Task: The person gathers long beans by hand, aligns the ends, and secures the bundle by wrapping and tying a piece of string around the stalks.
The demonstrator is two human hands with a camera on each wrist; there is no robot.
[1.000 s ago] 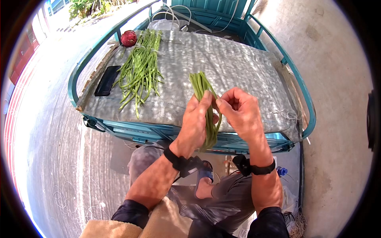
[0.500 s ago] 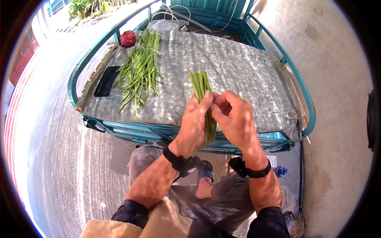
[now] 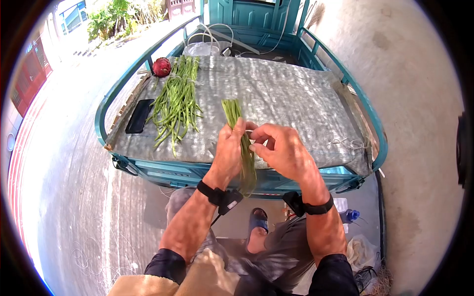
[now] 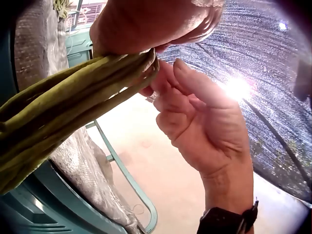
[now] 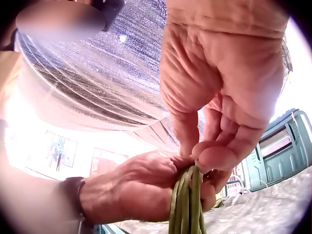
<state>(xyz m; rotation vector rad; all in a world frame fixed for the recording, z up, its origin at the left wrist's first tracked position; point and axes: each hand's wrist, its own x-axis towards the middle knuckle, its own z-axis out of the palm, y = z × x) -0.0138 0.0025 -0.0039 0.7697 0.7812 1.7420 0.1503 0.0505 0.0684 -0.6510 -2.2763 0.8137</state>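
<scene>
A bundle of long green beans (image 3: 231, 109) stands nearly upright over the front edge of the cart, its lower ends hanging down. My left hand (image 3: 228, 153) grips it around the middle, thumb lying along the near side. Close against the right side of the bundle, my right hand (image 3: 286, 150) has curled fingers and pinches at a bean strand. In the left wrist view, one bean (image 4: 155, 63) bends around the bundle by the right fingertips, which are partly hidden. A larger pile of long beans (image 3: 177, 101) lies on the grey sheet at left.
Beside the pile are a red dragon fruit (image 3: 161, 67) and a black phone (image 3: 139, 116). A grey woven sheet (image 3: 286, 98) covers the teal cart bed, with a teal rail (image 3: 377, 123) curving along each side. A blue-capped bottle (image 3: 351, 215) stands low at right.
The right hand has come in from the right with a bean strand, now close to the bundle. Both hands and the bundle shifted left in view as the head camera tilted up.
</scene>
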